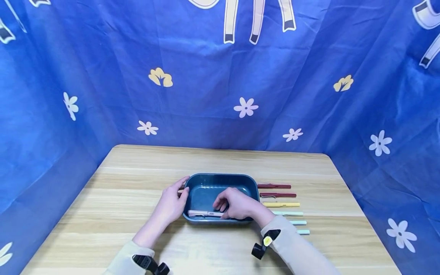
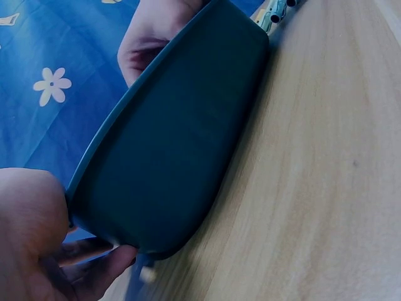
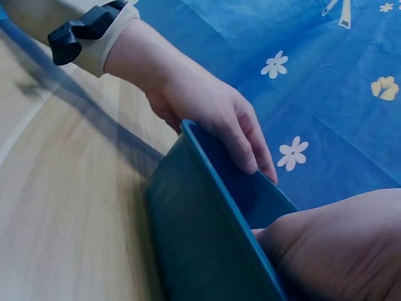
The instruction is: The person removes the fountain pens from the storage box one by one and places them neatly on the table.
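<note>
A dark teal box (image 1: 203,194), shallow with rounded corners, sits on the table. My left hand (image 1: 172,200) grips its left end, the thumb over the rim and the fingers against the outer wall. Inside, a silver-capped pale pen (image 1: 203,213) lies along the near wall. My right hand (image 1: 237,204) reaches into the box over the right part of that pen, thumb and curled fingers pinching it. The hand covers the pen's right end. In the left wrist view the box wall (image 2: 169,144) hides the right fingertips; the right wrist view also hides them.
To the right of the box several pens lie in a column: dark red pens (image 1: 278,195), a yellow pen (image 1: 282,204) and pale green ones (image 1: 298,222). The box and right arm partly cover them. A blue patterned cloth (image 1: 220,114) stands behind the wooden table (image 1: 137,168).
</note>
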Demonstrator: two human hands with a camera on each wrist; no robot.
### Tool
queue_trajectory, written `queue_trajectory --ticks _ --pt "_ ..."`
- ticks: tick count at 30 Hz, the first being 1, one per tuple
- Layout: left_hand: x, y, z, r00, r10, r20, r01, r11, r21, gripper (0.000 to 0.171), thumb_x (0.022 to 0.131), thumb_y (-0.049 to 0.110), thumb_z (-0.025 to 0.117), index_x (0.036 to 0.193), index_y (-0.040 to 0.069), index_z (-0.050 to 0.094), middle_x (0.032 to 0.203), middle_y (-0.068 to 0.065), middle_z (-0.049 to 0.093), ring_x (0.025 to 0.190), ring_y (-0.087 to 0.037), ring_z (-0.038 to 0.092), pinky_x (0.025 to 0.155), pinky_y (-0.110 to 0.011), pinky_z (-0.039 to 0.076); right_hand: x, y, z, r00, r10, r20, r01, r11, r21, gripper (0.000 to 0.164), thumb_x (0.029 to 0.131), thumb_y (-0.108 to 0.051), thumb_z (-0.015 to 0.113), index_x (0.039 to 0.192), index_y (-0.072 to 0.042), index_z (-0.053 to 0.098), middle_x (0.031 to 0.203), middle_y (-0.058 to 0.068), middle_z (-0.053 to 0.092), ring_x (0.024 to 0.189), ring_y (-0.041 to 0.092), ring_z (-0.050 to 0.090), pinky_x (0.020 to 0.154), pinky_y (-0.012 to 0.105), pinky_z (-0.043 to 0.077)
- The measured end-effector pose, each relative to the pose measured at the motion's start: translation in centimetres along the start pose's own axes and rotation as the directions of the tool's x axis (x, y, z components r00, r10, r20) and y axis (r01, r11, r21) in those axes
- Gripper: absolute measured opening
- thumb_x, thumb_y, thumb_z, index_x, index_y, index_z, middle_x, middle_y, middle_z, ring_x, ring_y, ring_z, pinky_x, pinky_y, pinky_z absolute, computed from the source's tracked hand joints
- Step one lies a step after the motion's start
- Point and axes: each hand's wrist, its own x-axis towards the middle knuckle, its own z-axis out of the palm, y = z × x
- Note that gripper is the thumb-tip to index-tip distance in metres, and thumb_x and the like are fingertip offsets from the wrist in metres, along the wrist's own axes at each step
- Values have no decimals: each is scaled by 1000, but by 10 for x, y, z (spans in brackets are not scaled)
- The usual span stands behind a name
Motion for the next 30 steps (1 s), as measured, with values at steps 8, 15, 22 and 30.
queue_trajectory --ticks 8,15,22,30 --pt "-2 1 1 1000 0 -7 0 1000 -8 46 109 12 55 154 3 53 130 -24 69 108 -35 74 97 -53 58 3 -1 3 999 51 11 -50 997 -58 29 79 11 87 100 -6 76 82 0 70 72 6 63 70 20 57" --pt "-2 -2 1 1000 1 -14 -1 1000 -4 46 109 12 55 154 3 53 128 -24 70 108 -34 74 97 -54 57 2 2 1 999 41 -4 -41 996 -85 26 83 9 84 98 -10 76 82 -5 69 74 3 63 71 20 56" --pt "-1 -2 1 1000 -1 -14 1 1000 1 46 109 13 55 154 4 54 128 -23 70 107 -33 74 96 -53 58 0 1 -5 996 4 -85 -6 1000 -27 16 88 5 81 96 -8 78 82 -8 69 75 5 65 71 23 57" --pt "-1 -2 1 1000 1 -12 -1 1000 -2 45 109 13 55 154 4 54 128 -23 70 107 -34 74 97 -53 58 -7 -2 -11 982 -64 -175 56 997 -49 12 91 -2 82 94 -14 82 87 -13 70 75 6 61 69 24 52"
